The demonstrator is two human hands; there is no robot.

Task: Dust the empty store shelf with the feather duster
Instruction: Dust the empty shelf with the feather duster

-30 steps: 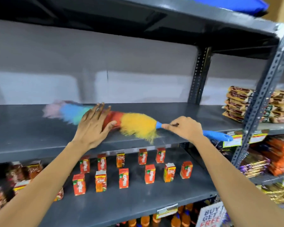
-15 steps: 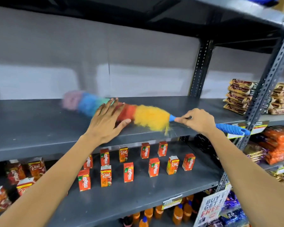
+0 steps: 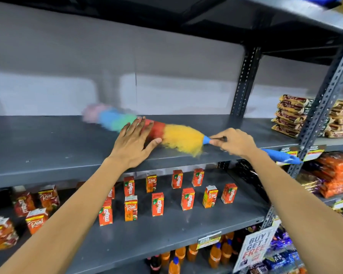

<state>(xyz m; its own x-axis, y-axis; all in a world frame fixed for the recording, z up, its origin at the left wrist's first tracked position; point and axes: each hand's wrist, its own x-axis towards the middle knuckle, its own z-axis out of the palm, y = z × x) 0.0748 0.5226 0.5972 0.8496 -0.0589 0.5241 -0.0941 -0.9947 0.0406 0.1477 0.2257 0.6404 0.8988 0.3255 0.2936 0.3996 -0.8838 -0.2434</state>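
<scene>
A rainbow feather duster [image 3: 178, 138] lies along the bare dark grey shelf [image 3: 48, 147], its pink and blue tip blurred toward the back wall. My right hand [image 3: 234, 143] is closed around the thin shaft just behind the yellow feathers, and the blue handle grip [image 3: 281, 156] sticks out past my wrist over the shelf's front edge. My left hand [image 3: 136, 145] rests flat with fingers spread on the shelf, covering part of the red feathers.
Small juice cartons [image 3: 157, 203] stand in rows on the shelf below. Stacked snack packets [image 3: 291, 115] fill the neighbouring bay to the right, behind a perforated steel upright [image 3: 323, 107]. Orange bottles [image 3: 214, 256] and a promo sign [image 3: 254, 248] sit lower down.
The duster has swept to the right along the shelf, and both hands have shifted right with it. The left hand stays flat on the shelf beside the feathers.
</scene>
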